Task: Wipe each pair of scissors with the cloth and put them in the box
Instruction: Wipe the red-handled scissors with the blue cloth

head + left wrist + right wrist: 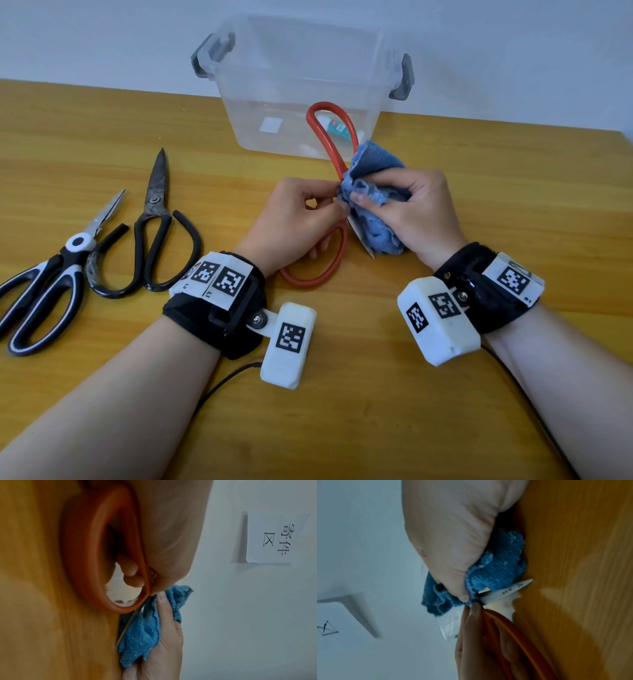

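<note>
Over table [479, 205], hands [346, 209] pinched together.

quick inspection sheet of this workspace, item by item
surface: wooden table, bare wood at the front
job's things: red-handled scissors held over the table; blue knitted cloth around their blades; clear plastic box with grey latches behind; black iron scissors and black-and-white scissors lying at left
clutter: nothing seen
grippers: left hand grips red scissors; right hand grips cloth
cables: thin black cable from left wrist
surroundings: pale wall
</note>
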### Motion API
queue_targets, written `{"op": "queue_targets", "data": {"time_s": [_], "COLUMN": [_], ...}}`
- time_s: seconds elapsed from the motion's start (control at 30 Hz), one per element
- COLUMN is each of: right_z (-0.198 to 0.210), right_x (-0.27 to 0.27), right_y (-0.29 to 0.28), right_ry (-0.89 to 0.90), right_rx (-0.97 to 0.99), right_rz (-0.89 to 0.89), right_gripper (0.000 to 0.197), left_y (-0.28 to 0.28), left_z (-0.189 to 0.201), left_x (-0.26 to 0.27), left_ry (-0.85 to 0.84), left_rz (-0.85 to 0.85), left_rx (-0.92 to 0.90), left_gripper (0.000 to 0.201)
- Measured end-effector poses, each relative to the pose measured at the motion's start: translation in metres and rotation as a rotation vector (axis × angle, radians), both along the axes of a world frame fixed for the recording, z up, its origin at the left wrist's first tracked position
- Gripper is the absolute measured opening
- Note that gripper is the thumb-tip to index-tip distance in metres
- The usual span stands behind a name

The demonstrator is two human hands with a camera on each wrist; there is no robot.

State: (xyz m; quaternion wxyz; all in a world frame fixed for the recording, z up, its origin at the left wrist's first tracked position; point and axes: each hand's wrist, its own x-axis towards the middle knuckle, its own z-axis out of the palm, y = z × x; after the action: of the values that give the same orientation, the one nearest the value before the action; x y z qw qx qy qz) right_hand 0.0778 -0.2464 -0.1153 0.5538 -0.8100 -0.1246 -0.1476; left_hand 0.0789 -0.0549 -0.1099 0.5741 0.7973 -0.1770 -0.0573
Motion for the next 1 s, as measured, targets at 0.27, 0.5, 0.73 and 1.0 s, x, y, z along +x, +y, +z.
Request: {"op": "queue_targets", "data": {"time_s": [0.27, 0.5, 0.73, 1.0], "right_z": [-0.0017, -0.0001, 0.0002, 0.0013], "right_x": [0.0044, -0.0011, 0.0007, -0.0026], "right_y": [-0.0015, 0.0023, 0.0017, 0.0036], "right_ry": [-0.056, -0.004, -0.025, -0.009], "right_rx": [0.089, -0.039, 0.101, -0.002], "right_rz": [-0.217, 0.014, -0.18, -0.024], "right_gripper": [0.016, 0.018, 0.017, 0.015], "left_y": [0.0014, 0.0004, 0.0001, 0.0009], "left_z": [0.0003, 0.0023, -0.0027, 0.0029], "left_x": [-0.0005, -0.0019, 0.0008, -0.0027], "left_ry": [0.007, 0.0, 0.019, 0.008], "left_rz": [0.008, -0.01, 0.025, -0.014], "left_rx": [0.004, -0.014, 0.003, -0.035], "left_gripper": [0.015, 0.018, 0.013, 0.019]}}
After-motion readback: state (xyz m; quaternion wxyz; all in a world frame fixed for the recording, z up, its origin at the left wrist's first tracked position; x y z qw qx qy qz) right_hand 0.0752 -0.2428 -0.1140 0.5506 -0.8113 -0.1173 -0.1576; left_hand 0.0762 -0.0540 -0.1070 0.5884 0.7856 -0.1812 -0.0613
